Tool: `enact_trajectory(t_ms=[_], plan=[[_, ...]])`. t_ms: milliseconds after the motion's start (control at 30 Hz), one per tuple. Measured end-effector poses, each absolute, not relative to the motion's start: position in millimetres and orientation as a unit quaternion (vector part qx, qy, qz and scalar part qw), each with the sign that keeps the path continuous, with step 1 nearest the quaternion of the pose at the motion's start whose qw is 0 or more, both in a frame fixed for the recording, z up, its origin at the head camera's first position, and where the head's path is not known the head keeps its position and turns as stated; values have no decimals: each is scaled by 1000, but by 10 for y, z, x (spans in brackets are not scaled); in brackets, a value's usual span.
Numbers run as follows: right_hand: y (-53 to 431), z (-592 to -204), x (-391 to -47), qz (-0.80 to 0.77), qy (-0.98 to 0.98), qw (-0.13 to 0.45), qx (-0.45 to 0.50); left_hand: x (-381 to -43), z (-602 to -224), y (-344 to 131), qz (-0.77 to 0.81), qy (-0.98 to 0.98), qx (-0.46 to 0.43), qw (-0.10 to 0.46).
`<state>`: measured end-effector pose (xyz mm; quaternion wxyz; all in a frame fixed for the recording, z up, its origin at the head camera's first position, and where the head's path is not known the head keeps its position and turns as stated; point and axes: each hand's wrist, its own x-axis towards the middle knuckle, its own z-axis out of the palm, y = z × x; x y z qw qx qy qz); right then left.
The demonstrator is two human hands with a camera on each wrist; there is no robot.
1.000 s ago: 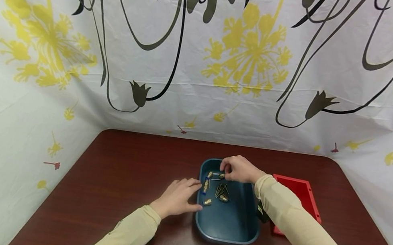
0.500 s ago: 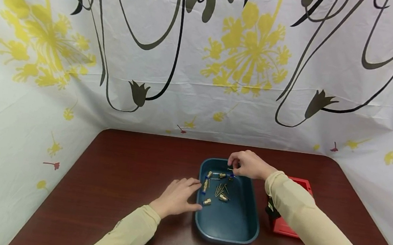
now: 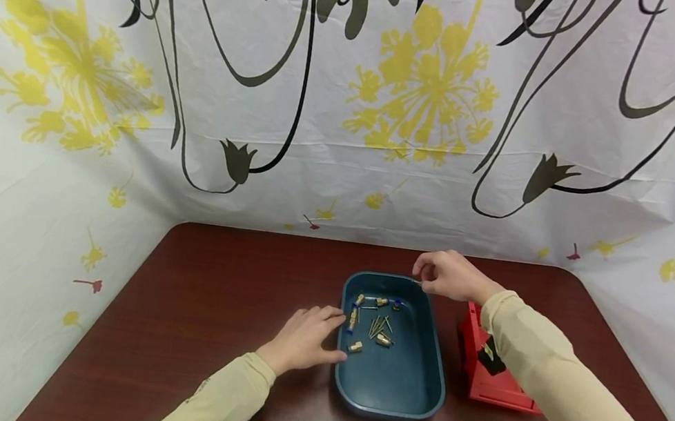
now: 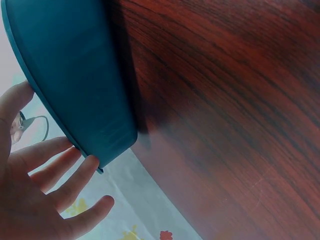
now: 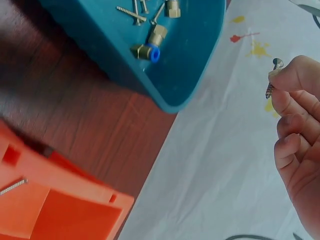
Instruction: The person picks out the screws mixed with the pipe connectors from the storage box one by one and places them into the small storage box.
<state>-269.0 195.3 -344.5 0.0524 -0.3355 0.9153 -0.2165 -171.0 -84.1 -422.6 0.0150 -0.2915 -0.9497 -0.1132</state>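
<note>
A left hand (image 3: 305, 337) is touching a blue tray (image 3: 395, 391) while a right hand (image 3: 457, 278) is pinching a small screw (image 5: 273, 80).
The left hand is resting with loose, spread fingers at the tray's left rim; inside, brass fittings (image 5: 156, 36) and other screws (image 5: 131, 14) are lying. The pinched screw is hanging near the tray's far right corner, its head and tip showing. I am judging it light, stiff and hard to break, but perhaps slippery, so holding by the shank is looking best. Further right, a red box (image 3: 501, 394) is standing. A dark, glossy table (image 3: 229, 281) is supporting everything; behind, a white flowered cloth (image 3: 324, 112) is hanging.
</note>
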Motion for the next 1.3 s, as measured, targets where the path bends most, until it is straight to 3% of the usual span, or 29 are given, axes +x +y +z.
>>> enact_trajectory(t_ms=[600, 1300], plan=[[2436, -3374, -2636, -209, 926, -10, -315, -1704, -4221, -845, -112, -948, -297, 23], [2910, -3318, -2486, -211, 939, -8, -273, -1709, -4227, -848, -117, -948, -294, 20]])
